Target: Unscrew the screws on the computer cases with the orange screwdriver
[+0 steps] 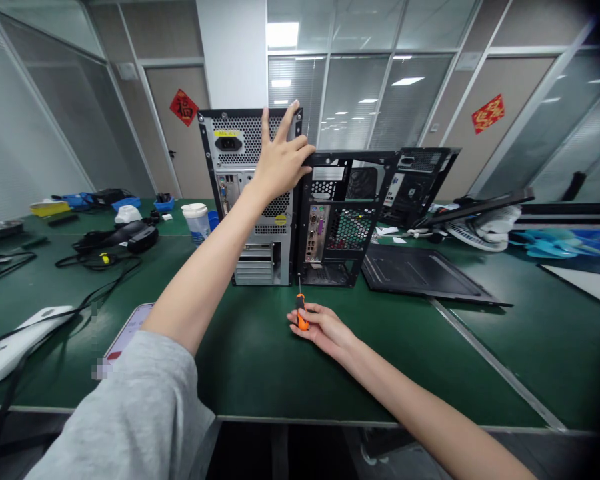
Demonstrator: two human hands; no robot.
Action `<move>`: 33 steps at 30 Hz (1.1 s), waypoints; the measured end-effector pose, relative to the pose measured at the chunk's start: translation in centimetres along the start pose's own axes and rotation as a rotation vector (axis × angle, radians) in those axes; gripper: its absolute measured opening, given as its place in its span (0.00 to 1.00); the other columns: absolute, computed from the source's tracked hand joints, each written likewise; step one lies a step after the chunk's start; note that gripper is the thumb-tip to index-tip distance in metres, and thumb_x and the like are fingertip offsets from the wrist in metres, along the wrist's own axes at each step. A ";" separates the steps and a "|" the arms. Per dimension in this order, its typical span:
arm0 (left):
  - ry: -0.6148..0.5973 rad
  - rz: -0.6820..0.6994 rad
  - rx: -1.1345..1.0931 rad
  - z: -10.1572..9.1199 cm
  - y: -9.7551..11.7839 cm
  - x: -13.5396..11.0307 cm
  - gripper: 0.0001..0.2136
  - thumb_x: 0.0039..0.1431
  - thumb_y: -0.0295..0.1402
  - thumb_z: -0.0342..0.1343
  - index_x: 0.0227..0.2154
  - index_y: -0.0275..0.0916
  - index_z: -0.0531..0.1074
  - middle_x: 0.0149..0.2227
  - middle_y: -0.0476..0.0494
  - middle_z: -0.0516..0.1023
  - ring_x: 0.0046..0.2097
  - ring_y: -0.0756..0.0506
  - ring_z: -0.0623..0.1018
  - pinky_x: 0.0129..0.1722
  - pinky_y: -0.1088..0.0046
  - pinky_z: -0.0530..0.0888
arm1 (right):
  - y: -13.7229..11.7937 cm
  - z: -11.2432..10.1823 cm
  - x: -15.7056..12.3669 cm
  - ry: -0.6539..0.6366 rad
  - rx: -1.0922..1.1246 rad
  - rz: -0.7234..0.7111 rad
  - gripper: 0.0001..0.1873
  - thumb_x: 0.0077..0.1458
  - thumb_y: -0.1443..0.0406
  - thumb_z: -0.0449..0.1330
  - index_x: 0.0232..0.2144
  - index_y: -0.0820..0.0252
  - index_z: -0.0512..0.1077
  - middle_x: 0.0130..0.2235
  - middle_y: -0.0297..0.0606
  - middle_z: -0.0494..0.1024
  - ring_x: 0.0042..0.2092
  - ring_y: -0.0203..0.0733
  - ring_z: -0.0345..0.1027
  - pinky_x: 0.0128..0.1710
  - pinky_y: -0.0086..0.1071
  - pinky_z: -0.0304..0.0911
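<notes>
Orange-and-black screwdriver (301,312) sits pinched in the nearly closed right grip (324,326).

1. An office with a repair-bench look: glass partitions (360,100) rise beyond the left hand (280,167).
2. A green worktop (250,367) spreads below the right hand (326,327).
3. Computer cases (347,223) stand under and to the right of the left hand.
4. The right hand holds a screwdriver (301,312).

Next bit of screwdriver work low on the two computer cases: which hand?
Right, I'd say. The right hand already holds the screwdriver, pointing toward their lower edges. The left hand is empty, spread high against the taller case.
</notes>
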State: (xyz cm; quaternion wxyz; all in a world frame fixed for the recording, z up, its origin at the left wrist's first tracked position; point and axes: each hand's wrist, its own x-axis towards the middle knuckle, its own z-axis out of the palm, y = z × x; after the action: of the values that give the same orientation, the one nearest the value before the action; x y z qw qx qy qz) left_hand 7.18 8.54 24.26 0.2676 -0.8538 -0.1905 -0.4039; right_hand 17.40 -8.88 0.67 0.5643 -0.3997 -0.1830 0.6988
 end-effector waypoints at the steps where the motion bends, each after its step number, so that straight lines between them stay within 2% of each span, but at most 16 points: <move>1: -0.005 -0.004 -0.004 0.0 0.0 0.0 0.24 0.48 0.33 0.54 0.50 0.63 0.68 0.47 0.52 0.76 0.69 0.38 0.40 0.63 0.38 0.31 | 0.0 0.0 0.0 -0.004 0.002 0.000 0.15 0.46 0.79 0.62 0.32 0.62 0.63 0.29 0.40 0.78 0.35 0.42 0.77 0.37 0.40 0.72; 6: -0.038 -0.021 -0.043 -0.1 0.1 0.1 0.23 0.49 0.33 0.52 0.49 0.60 0.69 0.49 0.51 0.75 0.69 0.39 0.38 0.62 0.37 0.29 | 0.0 0.0 0.0 -0.013 0.001 0.005 0.14 0.47 0.79 0.61 0.32 0.62 0.63 0.29 0.40 0.78 0.34 0.42 0.77 0.37 0.40 0.72; 13: -0.013 -0.005 -0.011 0.1 0.0 0.1 0.23 0.49 0.33 0.53 0.49 0.62 0.69 0.47 0.51 0.76 0.69 0.37 0.41 0.63 0.38 0.28 | -0.3 0.7 -0.5 0.022 -0.008 0.010 0.11 0.52 0.80 0.55 0.33 0.63 0.63 0.28 0.41 0.78 0.33 0.40 0.77 0.33 0.36 0.72; 19: -0.027 -0.018 -0.050 -0.1 0.1 0.1 0.23 0.49 0.33 0.53 0.49 0.61 0.69 0.48 0.51 0.76 0.69 0.39 0.38 0.63 0.37 0.30 | -0.3 0.8 -0.5 0.024 -0.010 0.014 0.10 0.52 0.80 0.56 0.33 0.64 0.64 0.29 0.42 0.79 0.33 0.41 0.77 0.31 0.35 0.72; 33: -0.039 -0.024 0.015 -0.4 0.4 0.0 0.20 0.53 0.34 0.52 0.49 0.58 0.70 0.48 0.48 0.76 0.69 0.38 0.40 0.63 0.36 0.32 | -0.2 0.4 -0.3 -0.004 0.003 0.014 0.08 0.52 0.79 0.56 0.34 0.67 0.67 0.33 0.45 0.79 0.34 0.43 0.77 0.35 0.40 0.72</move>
State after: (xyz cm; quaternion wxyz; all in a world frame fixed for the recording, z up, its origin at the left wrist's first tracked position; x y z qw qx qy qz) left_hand 7.17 8.01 24.39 0.2654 -0.8571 -0.2088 -0.3891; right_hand 17.25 -9.04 1.13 0.5594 -0.3990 -0.1802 0.7038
